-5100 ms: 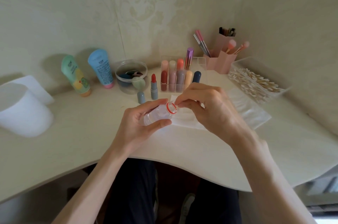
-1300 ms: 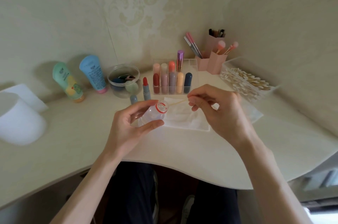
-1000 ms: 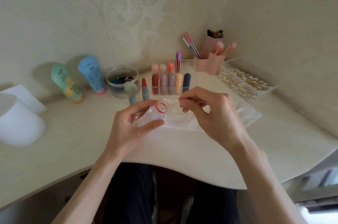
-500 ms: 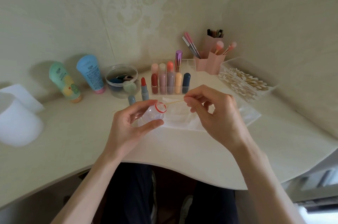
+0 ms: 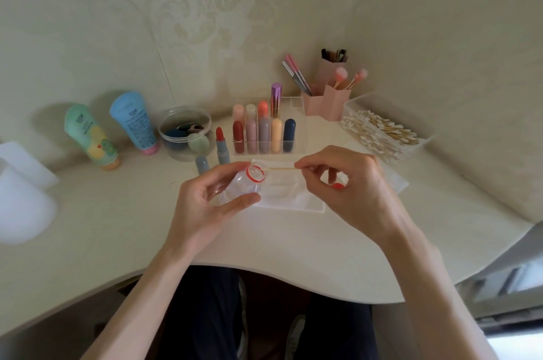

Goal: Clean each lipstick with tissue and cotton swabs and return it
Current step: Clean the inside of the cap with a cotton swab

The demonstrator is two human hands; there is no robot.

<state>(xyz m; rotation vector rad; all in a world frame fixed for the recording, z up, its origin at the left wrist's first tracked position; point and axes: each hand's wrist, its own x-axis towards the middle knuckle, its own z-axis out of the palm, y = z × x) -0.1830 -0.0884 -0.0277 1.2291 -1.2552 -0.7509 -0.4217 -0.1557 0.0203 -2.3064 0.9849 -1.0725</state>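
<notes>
My left hand [image 5: 205, 207] grips a small clear bottle [image 5: 242, 187] with a red-ringed open mouth, tilted toward the right. My right hand [image 5: 349, 183] pinches a wooden cotton swab [image 5: 280, 168] by thumb and forefinger, its tip at the bottle's mouth; a red cap [image 5: 338, 185] shows tucked in that palm. A white tissue [image 5: 291, 198] lies flat under both hands. An uncapped red lipstick [image 5: 221, 145] stands beside its grey-blue cap [image 5: 202, 164]. Several capped lipsticks stand in a clear organizer [image 5: 298, 124] behind.
A clear tray of cotton swabs [image 5: 379, 132] sits at the right, pink brush holders [image 5: 329, 98] behind it. A round clear jar [image 5: 185, 132], a blue tube [image 5: 133, 121] and a green tube [image 5: 88, 136] stand at the left. A white container [image 5: 20, 204] is at far left.
The swab tip went into the bottle's mouth, was drawn back, and now points at the mouth again. My left hand has kept the bottle nearly still.
</notes>
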